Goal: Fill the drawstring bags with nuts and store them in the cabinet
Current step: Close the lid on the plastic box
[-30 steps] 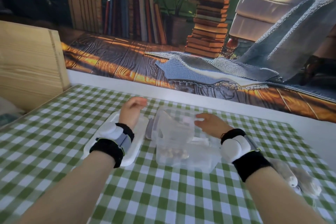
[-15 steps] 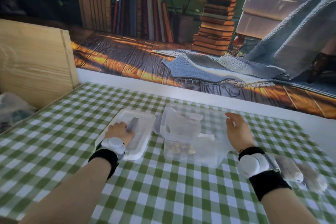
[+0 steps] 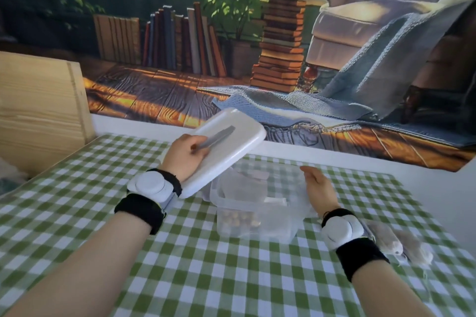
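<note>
Above the container (image 3: 270, 229), left hand (image 3: 185, 154) grips the lid (image 3: 231, 141), now raised; right hand (image 3: 319, 188) spread.

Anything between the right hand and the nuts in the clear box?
Nothing visible blocks them. The left hand grips the white plastic lid tilted up over the left edge of the clear plastic container, leaving its top open. The open right hand sits at its right side; the nuts lie inside.

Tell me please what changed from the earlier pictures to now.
The left hand gripped the white lid and lifted it off the table, tilted, toward the clear container. The container and the bags have not moved; the right hand is open beside it.
</note>
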Motion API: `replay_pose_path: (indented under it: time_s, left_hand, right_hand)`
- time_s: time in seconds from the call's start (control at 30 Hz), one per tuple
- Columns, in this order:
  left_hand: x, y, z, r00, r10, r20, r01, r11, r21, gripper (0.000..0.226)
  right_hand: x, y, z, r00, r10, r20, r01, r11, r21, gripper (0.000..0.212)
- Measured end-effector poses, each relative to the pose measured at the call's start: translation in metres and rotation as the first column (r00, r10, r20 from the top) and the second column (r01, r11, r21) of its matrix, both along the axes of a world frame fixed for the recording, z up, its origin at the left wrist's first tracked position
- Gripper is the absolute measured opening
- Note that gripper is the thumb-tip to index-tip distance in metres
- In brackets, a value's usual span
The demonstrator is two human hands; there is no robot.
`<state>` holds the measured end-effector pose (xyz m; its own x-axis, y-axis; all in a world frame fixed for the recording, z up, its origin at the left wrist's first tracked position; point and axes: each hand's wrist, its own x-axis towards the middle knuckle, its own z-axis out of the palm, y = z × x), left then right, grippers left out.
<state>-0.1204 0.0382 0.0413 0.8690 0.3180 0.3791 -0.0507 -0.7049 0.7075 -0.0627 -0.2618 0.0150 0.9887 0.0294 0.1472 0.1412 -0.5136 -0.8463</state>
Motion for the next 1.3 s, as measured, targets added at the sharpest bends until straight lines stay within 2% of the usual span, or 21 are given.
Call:
replay_pose_path:
  time_s: [0.07, 0.13, 0.23, 0.33, 0.5, 0.57, 0.63, 0.73, 0.83, 0.9, 0.97, 1.1, 1.3]
  left_hand:
    - [0.008, -0.023, 0.010, 0.993, -0.121, 0.010, 0.119, 0.986, 0.114, 0.033]
    - [0.016, -0.043, 0.012, 0.981, -0.191, -0.039, 0.195, 0.954, 0.229, 0.032]
    - [0.026, -0.067, 0.008, 0.954, -0.226, -0.199, 0.286, 0.888, 0.361, 0.033]
    - [0.030, -0.086, 0.003, 0.928, -0.201, -0.314, 0.320, 0.863, 0.391, 0.032]
    - [0.030, -0.104, -0.006, 0.918, -0.180, -0.355, 0.322, 0.859, 0.397, 0.030]
    - [0.027, -0.104, -0.008, 0.913, -0.216, -0.346, 0.332, 0.886, 0.325, 0.033]
    - [0.022, -0.097, -0.008, 0.931, -0.233, -0.282, 0.280, 0.950, 0.138, 0.035]
    - [0.017, -0.073, -0.009, 0.985, -0.065, -0.158, 0.065, 0.998, -0.010, 0.034]
    - [0.012, -0.054, -0.013, 0.972, 0.058, -0.227, -0.086, 0.989, -0.118, 0.046]
    - [0.007, -0.054, -0.016, 0.939, 0.023, -0.344, -0.103, 0.971, -0.217, 0.054]
    - [0.004, -0.058, -0.020, 0.921, -0.043, -0.386, -0.080, 0.952, -0.297, 0.050]
    - [0.001, -0.060, -0.022, 0.946, -0.058, -0.319, -0.079, 0.914, -0.399, 0.038]
    - [-0.001, -0.061, -0.024, 0.955, -0.095, -0.282, -0.035, 0.905, -0.423, 0.011]
  right_hand:
    - [-0.001, -0.007, 0.005, 0.998, -0.011, -0.068, 0.026, 0.974, 0.226, 0.033]
    - [-0.005, -0.014, 0.006, 0.996, -0.053, -0.067, 0.072, 0.944, 0.323, 0.029]
    - [-0.011, -0.023, 0.002, 0.995, -0.095, -0.020, 0.097, 0.971, 0.218, 0.026]
    - [-0.018, -0.025, 0.002, 0.998, -0.051, -0.039, 0.057, 0.980, 0.190, 0.030]
    - [-0.023, -0.025, 0.001, 0.994, 0.033, -0.101, -0.010, 0.974, 0.227, 0.021]
    - [-0.022, -0.025, 0.000, 0.991, 0.038, -0.129, -0.005, 0.969, 0.247, 0.024]
    - [-0.019, -0.023, 0.000, 0.988, 0.032, -0.148, 0.004, 0.973, 0.231, 0.029]
    - [-0.012, -0.022, 0.002, 0.985, 0.019, -0.171, 0.006, 0.990, 0.144, 0.034]
    - [-0.007, -0.015, 0.009, 0.990, -0.005, -0.144, 0.019, 0.995, 0.100, 0.037]
    - [-0.005, -0.008, 0.012, 0.991, -0.022, -0.133, 0.031, 0.997, 0.065, 0.040]
    - [-0.008, -0.003, 0.009, 0.988, 0.012, -0.154, -0.010, 1.000, 0.013, 0.044]
    - [-0.007, -0.001, 0.003, 0.981, 0.041, -0.192, -0.027, 0.997, 0.075, 0.045]
    - [-0.004, -0.003, -0.003, 0.983, 0.014, -0.185, 0.014, 0.989, 0.149, 0.044]
